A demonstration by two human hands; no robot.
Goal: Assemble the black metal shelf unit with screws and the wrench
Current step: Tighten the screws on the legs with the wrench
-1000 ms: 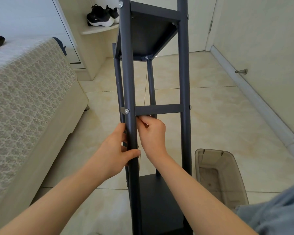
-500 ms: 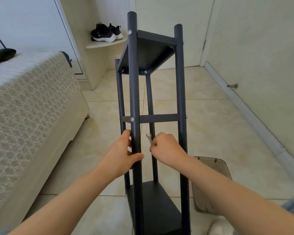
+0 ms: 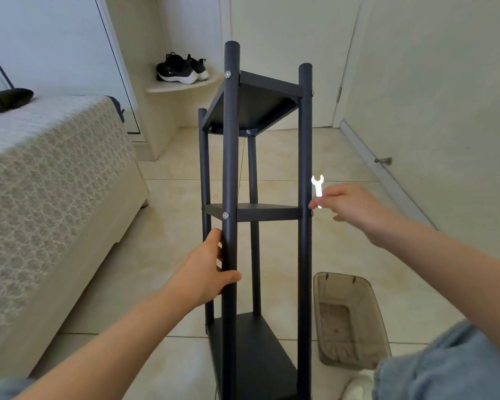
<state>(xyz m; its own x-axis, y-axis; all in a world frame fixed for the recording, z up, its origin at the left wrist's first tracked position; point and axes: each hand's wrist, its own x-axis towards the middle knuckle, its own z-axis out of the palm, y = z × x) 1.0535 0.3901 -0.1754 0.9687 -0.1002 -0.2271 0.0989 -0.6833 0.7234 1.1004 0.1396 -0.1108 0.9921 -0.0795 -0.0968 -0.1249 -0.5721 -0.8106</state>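
The black metal shelf unit (image 3: 304, 157) stands upright on the tiled floor in the middle of the view, with three shelves between its round posts. My left hand (image 3: 205, 269) grips the near left post just below the middle shelf. A silver screw (image 3: 225, 215) sits in that post at the middle shelf's level. My right hand (image 3: 350, 206) pinches a small flat silver wrench (image 3: 317, 189) upright, just right of the near right post at the middle shelf's height.
A bed (image 3: 49, 197) with a patterned cover fills the left side. A smoky clear plastic bin (image 3: 355, 321) lies on the floor right of the shelf base. Black sneakers (image 3: 181, 69) rest on a corner ledge. A wall with a doorstop (image 3: 383, 161) runs along the right.
My right hand has moved with the wrench from inside the frame, near the left post, out to the right side of the near right post. My left hand keeps its hold.
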